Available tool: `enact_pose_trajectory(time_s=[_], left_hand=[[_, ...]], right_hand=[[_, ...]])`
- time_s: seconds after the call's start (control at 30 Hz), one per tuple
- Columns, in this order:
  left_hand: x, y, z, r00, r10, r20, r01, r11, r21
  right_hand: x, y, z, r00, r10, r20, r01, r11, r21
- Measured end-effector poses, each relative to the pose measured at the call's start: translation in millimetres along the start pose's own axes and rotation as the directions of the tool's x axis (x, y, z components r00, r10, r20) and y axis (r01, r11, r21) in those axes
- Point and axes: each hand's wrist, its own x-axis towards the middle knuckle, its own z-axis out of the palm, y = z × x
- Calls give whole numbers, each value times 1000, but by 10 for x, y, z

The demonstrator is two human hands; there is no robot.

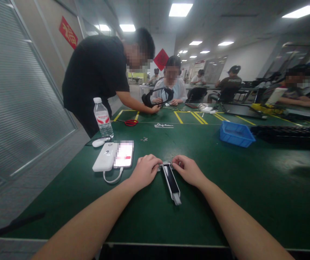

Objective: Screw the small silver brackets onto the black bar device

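Observation:
A slim white-framed device with a long black face (172, 180) lies on the green table before me, its grey tip toward me. Its exact kind is not clear. Across its far end runs a small white and metal crosspiece. My left hand (147, 169) has its fingers closed at the left end of that crosspiece. At the right end my right hand (187, 169) is closed too, thumb and fingers pinched together. Whether a smaller part sits between the fingertips is hidden. Several tiny metal pieces (144, 139) lie farther up the table.
Left of my hands are a white power bank (104, 157), a cabled phone (123, 154) and a water bottle (103, 117). Beyond lie red-handled scissors (131, 122) and thin white strips (164, 125). A blue bin (236, 134) stands right. Two people handle a black headset (157, 96) across the table.

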Motion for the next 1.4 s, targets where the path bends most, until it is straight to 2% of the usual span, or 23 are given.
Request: enact_pose_trajectory(time_s=[1.4], left_hand=[[-5,-2,-16,1000,-13,10,13,1000,3]], right_hand=[[2,-29,-8,1000,-13,5,13,999,-43]])
